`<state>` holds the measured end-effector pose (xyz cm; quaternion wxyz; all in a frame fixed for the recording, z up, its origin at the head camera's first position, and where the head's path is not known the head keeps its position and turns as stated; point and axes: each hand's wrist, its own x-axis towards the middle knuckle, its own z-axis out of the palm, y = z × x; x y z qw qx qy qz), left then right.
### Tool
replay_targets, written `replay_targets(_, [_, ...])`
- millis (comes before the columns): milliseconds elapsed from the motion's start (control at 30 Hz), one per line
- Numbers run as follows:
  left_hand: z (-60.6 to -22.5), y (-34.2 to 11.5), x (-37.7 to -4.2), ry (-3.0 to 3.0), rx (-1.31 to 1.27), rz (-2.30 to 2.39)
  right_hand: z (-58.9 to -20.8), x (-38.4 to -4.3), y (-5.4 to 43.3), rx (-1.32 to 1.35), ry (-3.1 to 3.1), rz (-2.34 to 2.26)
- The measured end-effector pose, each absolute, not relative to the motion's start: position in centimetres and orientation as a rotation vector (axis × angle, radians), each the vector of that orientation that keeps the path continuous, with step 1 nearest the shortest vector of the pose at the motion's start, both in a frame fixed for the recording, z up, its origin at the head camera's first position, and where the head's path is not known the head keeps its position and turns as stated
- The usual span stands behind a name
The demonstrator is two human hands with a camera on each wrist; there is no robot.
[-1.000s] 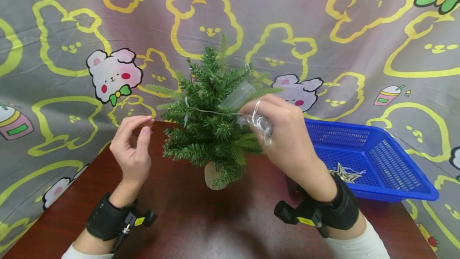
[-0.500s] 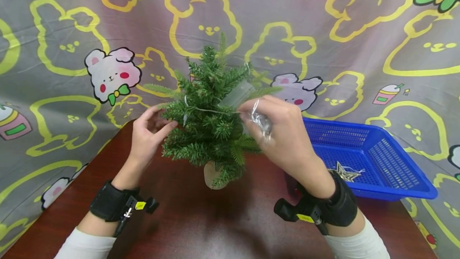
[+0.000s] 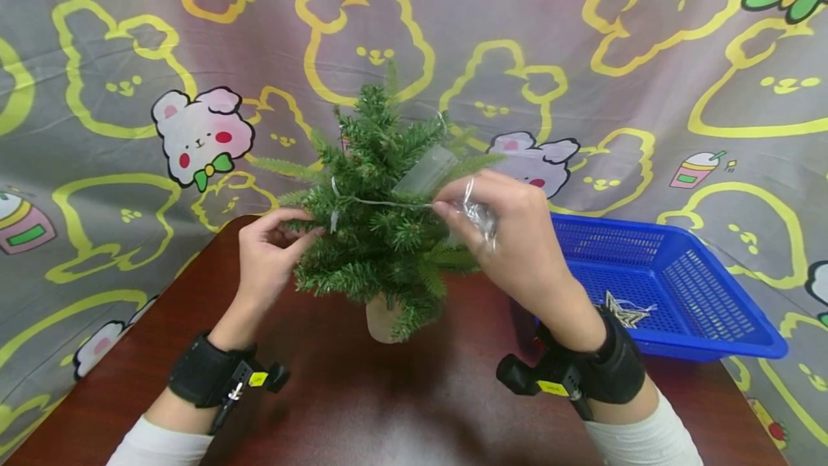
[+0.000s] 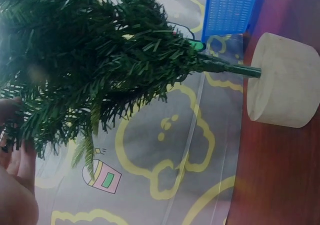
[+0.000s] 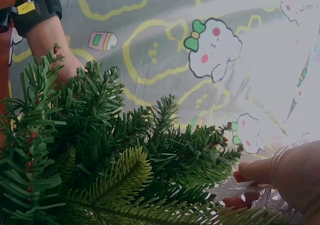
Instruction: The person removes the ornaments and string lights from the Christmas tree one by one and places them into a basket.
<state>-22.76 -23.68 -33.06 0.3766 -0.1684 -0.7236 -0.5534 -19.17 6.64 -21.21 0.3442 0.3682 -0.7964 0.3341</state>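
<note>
A small artificial Christmas tree (image 3: 362, 268) stands on a pale round base (image 4: 287, 82). My left hand (image 3: 268, 250) grips a branch on its left side, thumb in front and fingers partly hidden by needles. Across the tree's front runs a thin string-light wire (image 3: 388, 203), with a small clear light (image 3: 333, 220) hanging at its left end. My right hand (image 3: 517, 236) pinches this wire at the tree's right and keeps a bunched coil (image 3: 480, 216) of it in the palm. A clear flat plastic box (image 3: 425, 170) lies among the upper right branches.
To the right is a blue perforated basket (image 3: 705, 293) with a gold star ornament (image 3: 624, 310) inside. A grey cartoon-print cloth (image 3: 491, 13) hangs behind the brown table (image 3: 310, 394).
My left hand has moved right from beside the tree onto its left branches. The tree has shifted slightly, its base showing more upright. The right hand keeps the string light with little movement.
</note>
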Motion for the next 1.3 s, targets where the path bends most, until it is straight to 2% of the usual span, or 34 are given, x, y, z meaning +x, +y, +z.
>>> replay_targets(567, [-33.8, -22.3, -21.4, -1.711, -0.531, -1.379, -21.7, -20.0, 7.6, 0.879, -2.032, 0.930])
replay_targets(1300, [-34.3, -21.3, -20.5, -1.642, -0.576, -1.197, -21.9, -20.2, 8.6, 0.913, -2.023, 0.949])
